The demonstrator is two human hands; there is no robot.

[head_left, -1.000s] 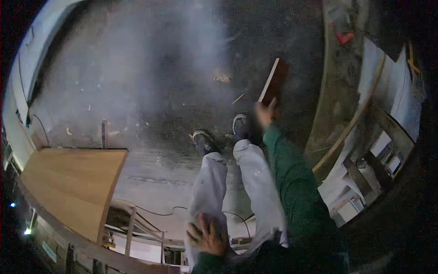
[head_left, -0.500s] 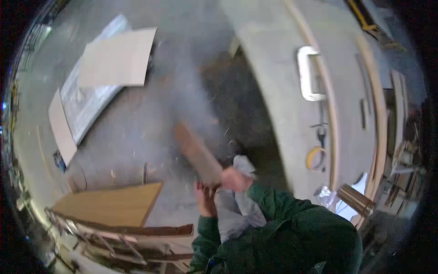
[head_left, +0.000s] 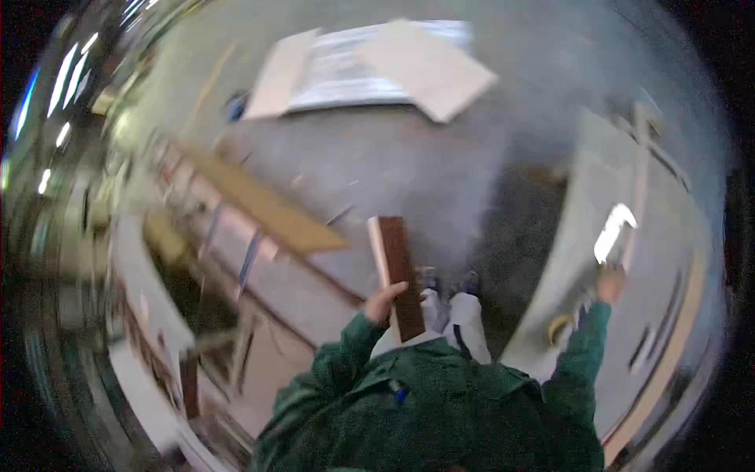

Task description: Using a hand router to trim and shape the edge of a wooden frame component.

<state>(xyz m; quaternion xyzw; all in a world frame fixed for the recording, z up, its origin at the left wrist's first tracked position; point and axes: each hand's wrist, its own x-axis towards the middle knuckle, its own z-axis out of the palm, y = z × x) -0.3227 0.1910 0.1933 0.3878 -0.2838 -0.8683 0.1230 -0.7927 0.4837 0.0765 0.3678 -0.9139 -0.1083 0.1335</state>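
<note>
A long grey table (head_left: 543,295) stretches to both sides of the right hand's (head_left: 611,285) fingers. Ahead and left of the left hand's (head_left: 384,304) fingers I see a tan panel (head_left: 271,206). Those left fingers are clamped on a dark brown block (head_left: 403,271), which juts out beyond them. A bright white piece (head_left: 615,232) sits just beyond the right fingers; blur hides whether they close on it. Nearer the body than those fingers lies a yellow ring (head_left: 559,330).

Brown, pale-sided board (head_left: 403,271) in the left of the hands (head_left: 384,304), blurred white object (head_left: 614,231) by the right (head_left: 611,285).
</note>
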